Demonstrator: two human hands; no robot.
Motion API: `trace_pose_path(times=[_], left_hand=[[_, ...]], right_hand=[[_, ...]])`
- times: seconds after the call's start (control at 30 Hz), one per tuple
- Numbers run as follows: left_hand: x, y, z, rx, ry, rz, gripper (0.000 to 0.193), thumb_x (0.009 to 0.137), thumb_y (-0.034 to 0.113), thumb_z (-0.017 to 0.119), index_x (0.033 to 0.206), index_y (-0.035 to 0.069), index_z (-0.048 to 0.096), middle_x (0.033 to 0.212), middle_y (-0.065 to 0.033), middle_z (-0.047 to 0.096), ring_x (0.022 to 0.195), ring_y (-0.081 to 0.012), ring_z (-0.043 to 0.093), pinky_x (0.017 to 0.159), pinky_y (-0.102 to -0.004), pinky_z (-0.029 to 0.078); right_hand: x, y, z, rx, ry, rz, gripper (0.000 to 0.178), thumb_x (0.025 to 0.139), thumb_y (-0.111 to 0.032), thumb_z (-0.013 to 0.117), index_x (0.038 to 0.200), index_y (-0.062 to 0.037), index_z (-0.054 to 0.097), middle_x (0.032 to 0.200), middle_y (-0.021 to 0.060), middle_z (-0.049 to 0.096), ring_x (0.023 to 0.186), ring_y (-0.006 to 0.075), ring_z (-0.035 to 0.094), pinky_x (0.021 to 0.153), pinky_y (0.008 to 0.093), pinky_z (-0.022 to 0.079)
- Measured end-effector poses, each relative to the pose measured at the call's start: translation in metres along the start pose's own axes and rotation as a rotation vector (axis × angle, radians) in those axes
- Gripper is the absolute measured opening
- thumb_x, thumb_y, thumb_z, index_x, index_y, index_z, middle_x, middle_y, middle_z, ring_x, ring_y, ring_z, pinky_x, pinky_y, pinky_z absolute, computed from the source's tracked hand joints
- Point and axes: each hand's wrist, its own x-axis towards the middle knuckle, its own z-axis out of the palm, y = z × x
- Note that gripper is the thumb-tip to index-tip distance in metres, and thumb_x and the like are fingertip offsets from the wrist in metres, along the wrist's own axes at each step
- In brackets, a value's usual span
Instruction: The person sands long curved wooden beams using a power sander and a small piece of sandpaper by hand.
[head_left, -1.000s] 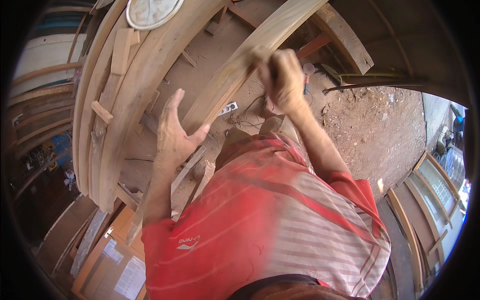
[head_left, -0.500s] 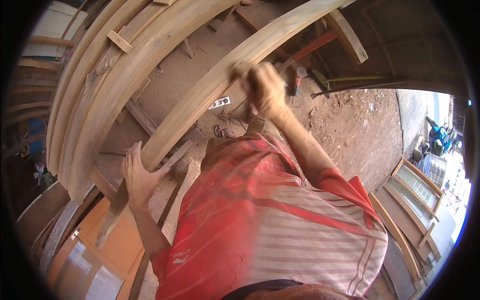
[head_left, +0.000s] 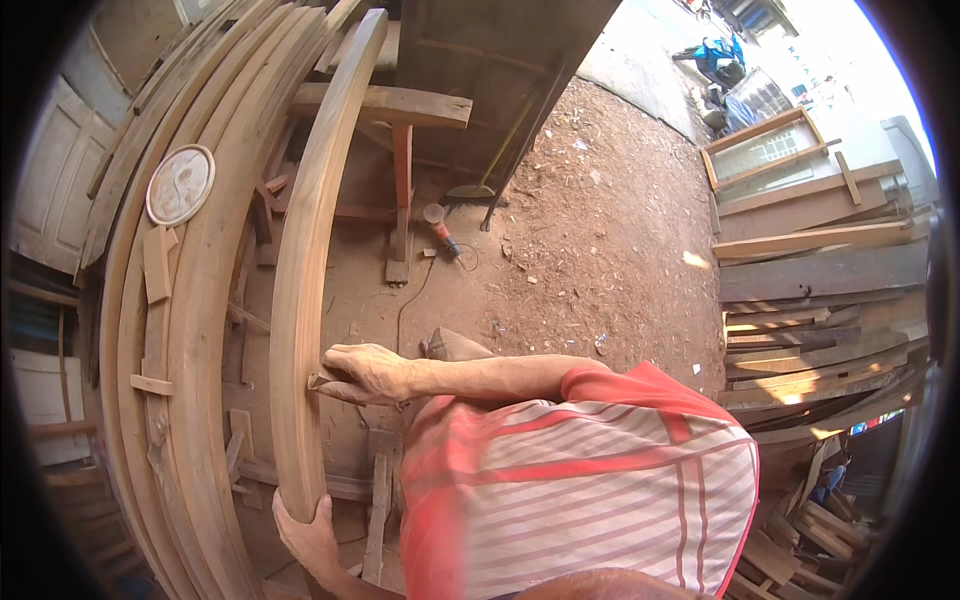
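Observation:
A long, slightly curved wooden beam [head_left: 303, 260] runs from the near left to the far side. My left hand [head_left: 310, 532] grips it near its close end, thumb on one side and fingers around the other. Partway along the beam, my right hand [head_left: 368, 372] is closed on a folded brown sheet that looks like sandpaper [head_left: 338, 388], pressed against the beam's right edge. The fingertips of my right hand are partly hidden beneath it.
Left of the beam lie several stacked curved boards [head_left: 195, 330] with a round lid [head_left: 181, 185] on top. A wooden support [head_left: 400, 105] holds the far end. An orange power tool [head_left: 441, 231] rests on the dirt floor. Planks [head_left: 820, 270] are piled at the right.
The view has turned, so the beam now stands nearly upright in it. My right hand has come back along the beam, closer to my left hand, which still grips the near part.

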Motion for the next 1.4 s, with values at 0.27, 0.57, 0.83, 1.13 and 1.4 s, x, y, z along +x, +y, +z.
trace_pose_path(times=[0.27, 0.57, 0.83, 1.13, 1.4], left_hand=[[0.017, -0.002, -0.013, 0.058, -0.044, 0.022, 0.067, 0.083, 0.024, 0.085, 0.14, 0.003, 0.056, 0.129, -0.0272, 0.067, 0.12, -0.0492, 0.062, 0.098, -0.0535, 0.05], [0.036, -0.024, -0.043, 0.27, -0.337, 0.043, 0.098, 0.077, 0.046, 0.09, 0.149, -0.006, 0.048, 0.14, -0.0313, 0.063, 0.132, -0.0451, 0.061, 0.109, -0.049, 0.05], [0.044, -0.067, -0.025, 0.074, -0.317, 0.368, 0.091, 0.083, 0.033, 0.086, 0.148, -0.015, 0.043, 0.134, -0.0385, 0.063, 0.128, -0.0487, 0.062, 0.105, -0.0504, 0.052], [0.046, -0.085, -0.026, -0.078, -0.342, 0.397, 0.085, 0.084, 0.03, 0.085, 0.146, -0.013, 0.045, 0.124, -0.0389, 0.067, 0.119, -0.0502, 0.067, 0.1, -0.0506, 0.055], [0.047, -0.086, -0.025, -0.06, -0.311, 0.436, 0.081, 0.084, 0.032, 0.085, 0.143, -0.011, 0.049, 0.113, -0.0359, 0.071, 0.107, -0.0506, 0.071, 0.091, -0.0533, 0.057]], right_hand=[[0.021, 0.006, -0.031, 0.684, 0.405, 0.154, 0.034, 0.108, -0.031, 0.068, 0.116, 0.0018, 0.07, 0.093, 0.006, 0.073, 0.084, 0.0103, 0.067, 0.073, 0.0279, 0.056], [-0.004, -0.019, 0.098, 0.932, 0.452, 0.314, 0.043, 0.107, -0.042, 0.069, 0.104, 0.0014, 0.067, 0.09, 0.0012, 0.067, 0.078, 0.0077, 0.06, 0.067, 0.0249, 0.052], [-0.023, -0.07, 0.162, 0.922, 0.595, 0.359, 0.056, 0.104, -0.049, 0.069, 0.11, 0.0058, 0.066, 0.092, 0.0046, 0.066, 0.08, 0.0103, 0.064, 0.068, 0.0265, 0.057], [-0.009, -0.076, 0.192, 0.638, 0.829, 0.34, 0.048, 0.108, -0.042, 0.067, 0.098, 0.0048, 0.064, 0.083, 0.0051, 0.064, 0.082, 0.0112, 0.065, 0.067, 0.0273, 0.054], [-0.004, -0.072, 0.184, 0.502, 0.837, 0.449, 0.053, 0.108, -0.044, 0.066, 0.086, 0.0041, 0.06, 0.078, 0.0058, 0.062, 0.078, 0.0119, 0.058, 0.068, 0.0313, 0.05]])
